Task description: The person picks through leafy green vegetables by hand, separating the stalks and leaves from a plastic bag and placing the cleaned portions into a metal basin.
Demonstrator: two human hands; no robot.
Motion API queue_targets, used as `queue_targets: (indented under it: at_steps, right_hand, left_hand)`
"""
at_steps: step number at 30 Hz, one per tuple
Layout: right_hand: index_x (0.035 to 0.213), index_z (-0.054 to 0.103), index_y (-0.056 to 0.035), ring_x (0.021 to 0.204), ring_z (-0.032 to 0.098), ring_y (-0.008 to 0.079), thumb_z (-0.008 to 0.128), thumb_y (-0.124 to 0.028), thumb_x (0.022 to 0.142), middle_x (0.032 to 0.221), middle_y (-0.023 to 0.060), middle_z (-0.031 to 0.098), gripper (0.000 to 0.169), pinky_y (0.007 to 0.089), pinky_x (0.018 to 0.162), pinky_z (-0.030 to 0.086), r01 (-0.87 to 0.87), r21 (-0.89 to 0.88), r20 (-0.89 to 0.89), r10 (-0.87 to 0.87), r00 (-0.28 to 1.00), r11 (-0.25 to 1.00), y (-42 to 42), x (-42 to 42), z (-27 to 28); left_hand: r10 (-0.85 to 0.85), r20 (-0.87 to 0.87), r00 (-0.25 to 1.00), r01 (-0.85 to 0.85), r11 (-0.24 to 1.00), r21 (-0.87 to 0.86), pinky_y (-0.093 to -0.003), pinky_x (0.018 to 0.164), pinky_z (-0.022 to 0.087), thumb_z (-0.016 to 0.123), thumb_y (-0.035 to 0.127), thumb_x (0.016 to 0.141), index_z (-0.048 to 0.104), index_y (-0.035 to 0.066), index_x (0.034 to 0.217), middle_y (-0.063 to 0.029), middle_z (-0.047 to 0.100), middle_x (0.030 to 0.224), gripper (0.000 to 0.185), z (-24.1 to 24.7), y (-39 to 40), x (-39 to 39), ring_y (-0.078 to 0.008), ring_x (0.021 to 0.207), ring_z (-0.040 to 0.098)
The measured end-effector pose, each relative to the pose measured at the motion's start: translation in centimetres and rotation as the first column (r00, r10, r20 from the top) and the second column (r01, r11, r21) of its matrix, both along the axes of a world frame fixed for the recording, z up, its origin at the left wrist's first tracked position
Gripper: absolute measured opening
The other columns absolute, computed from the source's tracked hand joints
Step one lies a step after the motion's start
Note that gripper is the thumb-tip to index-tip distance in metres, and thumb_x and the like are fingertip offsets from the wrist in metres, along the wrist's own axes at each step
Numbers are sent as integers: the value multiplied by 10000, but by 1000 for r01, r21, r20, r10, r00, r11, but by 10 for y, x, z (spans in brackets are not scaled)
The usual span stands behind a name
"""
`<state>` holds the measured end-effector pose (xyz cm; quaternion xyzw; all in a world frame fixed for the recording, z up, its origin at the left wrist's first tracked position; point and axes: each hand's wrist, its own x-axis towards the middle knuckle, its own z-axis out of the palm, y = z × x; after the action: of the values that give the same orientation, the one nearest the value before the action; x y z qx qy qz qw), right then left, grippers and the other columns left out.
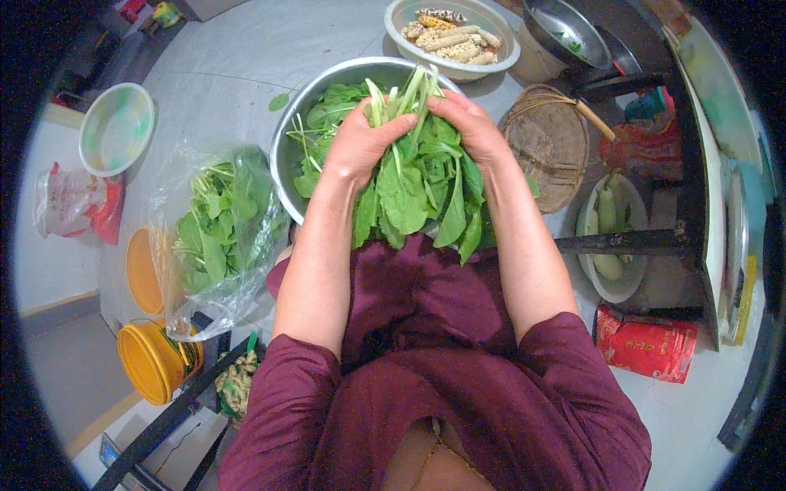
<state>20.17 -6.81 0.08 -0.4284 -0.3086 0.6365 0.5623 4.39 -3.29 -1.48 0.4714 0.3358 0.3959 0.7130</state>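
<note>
A bunch of leafy greens point(417, 178) is held between both my hands, its pale stems pointing away from me and its leaves hanging towards my lap. My left hand point(368, 135) is closed round the stems from the left, its thumb lying across them. On the right side, my right hand point(470, 123) grips the same stems with thumb and fingers. Beneath the bunch stands a metal basin point(285, 178) holding more loose greens point(328, 113). A clear plastic bag point(245, 294) with further greens point(215, 221) lies left of the basin.
Beyond the basin is a plastic basin of corn cobs point(393, 37). To the right are a woven basket point(546, 147), a bowl of pale gourds point(638, 270) and a dark table leg point(626, 242). At left stand a yellow bucket point(144, 362) and a pale green basin point(116, 129).
</note>
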Motion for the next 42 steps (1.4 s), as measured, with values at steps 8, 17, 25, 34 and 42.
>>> queue_targets:
  at_steps: [8,17,25,34,42]
  right_hand:
    - [994,627,-21,808,615,169,658,-307,761,893,91,657,371,307,729,481,53,64,564,-80,822,997,12,12,-26]
    - [958,601,-3,811,631,312,647,-288,731,885,192,644,368,396,739,481,302,211,879,-316,357,930,15,46,-23]
    - [1009,608,-25,773,580,101,592,-279,863,885,32,638,294,250,691,469,45,1,409,-41,912,999,5,-4,-12]
    - [1028,589,-4,765,598,126,551,-119,855,893,44,638,212,261,707,483,86,97,96,-95,991,992,5,4,-10]
    - [980,618,-18,750,567,95,623,-195,834,872,20,635,230,232,683,453,66,100,237,-88,968,993,3,1,-12]
  left_hand:
    - [72,-288,955,-9,977,215,-245,709,469,678,178,806,559,30,1025,-34,618,912,290,-5,0,2,-110,793,572]
    - [157,-314,936,-116,983,145,-261,705,472,678,205,802,591,20,992,-40,623,873,279,-7,15,-27,-128,751,578]
    - [-86,-60,994,92,991,93,-243,725,467,716,118,736,600,8,1013,-30,632,913,319,13,-8,0,-90,800,575]
    - [140,140,980,-101,962,-252,-287,680,512,620,84,781,615,3,976,-73,646,889,211,-4,5,-7,-166,753,624]
    - [6,85,996,4,992,-125,-255,707,488,712,105,758,599,32,1008,-29,634,907,284,0,-2,4,-116,783,594]
